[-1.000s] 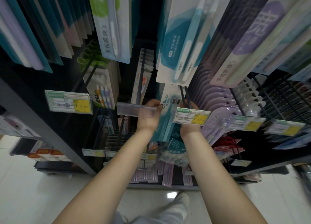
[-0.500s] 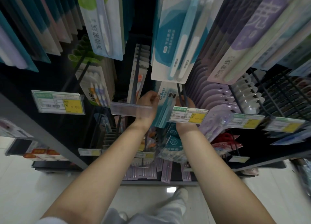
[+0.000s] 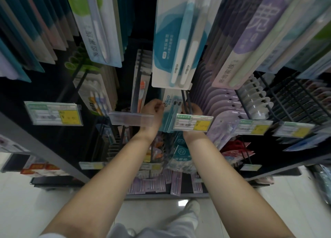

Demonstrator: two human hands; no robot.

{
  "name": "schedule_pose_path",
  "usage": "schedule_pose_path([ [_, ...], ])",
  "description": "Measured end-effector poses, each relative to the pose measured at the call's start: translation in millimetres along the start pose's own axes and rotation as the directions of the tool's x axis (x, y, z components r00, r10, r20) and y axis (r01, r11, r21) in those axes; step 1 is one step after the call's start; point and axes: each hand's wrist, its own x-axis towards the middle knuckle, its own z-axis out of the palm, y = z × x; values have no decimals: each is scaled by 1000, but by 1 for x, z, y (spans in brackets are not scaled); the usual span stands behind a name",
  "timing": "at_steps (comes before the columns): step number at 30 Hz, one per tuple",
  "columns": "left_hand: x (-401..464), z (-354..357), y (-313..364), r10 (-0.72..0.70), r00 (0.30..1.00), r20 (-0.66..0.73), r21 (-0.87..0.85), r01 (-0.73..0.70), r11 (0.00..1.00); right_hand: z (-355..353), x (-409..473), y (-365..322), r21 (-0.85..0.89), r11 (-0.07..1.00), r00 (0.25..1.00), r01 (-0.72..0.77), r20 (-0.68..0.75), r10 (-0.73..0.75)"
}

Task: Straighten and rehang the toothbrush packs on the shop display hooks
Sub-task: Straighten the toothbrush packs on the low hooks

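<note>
Fingers (image 3: pixel 162 104) of left hand (image 3: pixel 152 110) pinch the left edge of the teal toothbrush pack (image 3: pixel 170 109); right hand (image 3: pixel 194 109) grips its right edge beside the dark hook prongs (image 3: pixel 186 100), fingers mostly hidden behind the pack. Pack sits on the hook, below the big blue-white twin-brush pack (image 3: pixel 175 41) and behind the yellow price tag (image 3: pixel 193 125). Versus half a second ago: hands in near-identical position, grip unchanged, pack not visibly shifted. Empty clear label holder (image 3: pixel 131 120) overlaps the left wrist.
</note>
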Motion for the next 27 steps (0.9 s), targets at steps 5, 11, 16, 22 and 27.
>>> schedule_pose_path([
  [5, -9, -4, 1, -20, 998, 65, -63, 24, 998, -8, -24, -10, 72, 995, 998, -63, 33, 61],
  [11, -23, -16, 1, -66, 994, 85, -136, 77, 988, -22, -37, 0, 9, 974, 970, -225, -90, 224],
  [16, -30, -20, 4, -120, 988, 96, -102, 130, 986, -20, -47, -11, 200, 959, 973, -199, -76, 218],
  [22, -44, -30, 18, -122, 984, 132, -72, 132, 989, -28, -67, -20, 17, 992, 992, -127, -27, 127],
  [27, -68, -47, 23, -44, 972, 232, -15, 48, 999, -43, -89, -14, -95, 995, 996, 36, 86, -28],
])
